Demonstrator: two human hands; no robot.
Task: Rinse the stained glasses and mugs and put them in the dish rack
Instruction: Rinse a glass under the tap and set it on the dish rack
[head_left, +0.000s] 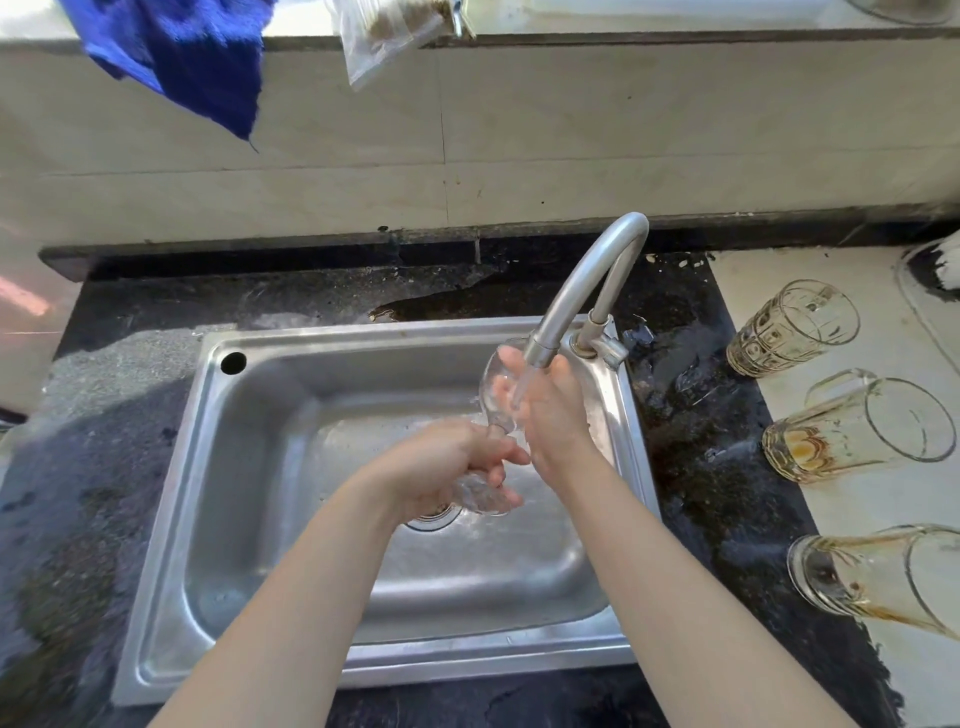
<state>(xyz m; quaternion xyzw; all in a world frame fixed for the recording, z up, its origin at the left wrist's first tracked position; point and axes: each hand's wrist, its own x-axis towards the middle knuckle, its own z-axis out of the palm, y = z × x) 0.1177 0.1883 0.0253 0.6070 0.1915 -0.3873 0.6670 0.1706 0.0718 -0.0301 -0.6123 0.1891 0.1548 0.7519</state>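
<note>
Wine glass is right under the tap spout, water hitting the bowl. My left hand, below-left of the tap, is curled round the stem. My right hand lies against the bowl, fingers straight and together. Long axis tilted: mouth toward the spout, foot toward me. Count: one wine glass, plus three stained ones right of the tap: far glass, middle glass, near glass.

Both bare forearms reach in from six o'clock. The left hand curls round the stem of a glass; the right hand, at its two o'clock, lays straightened fingers against the bowl.
</note>
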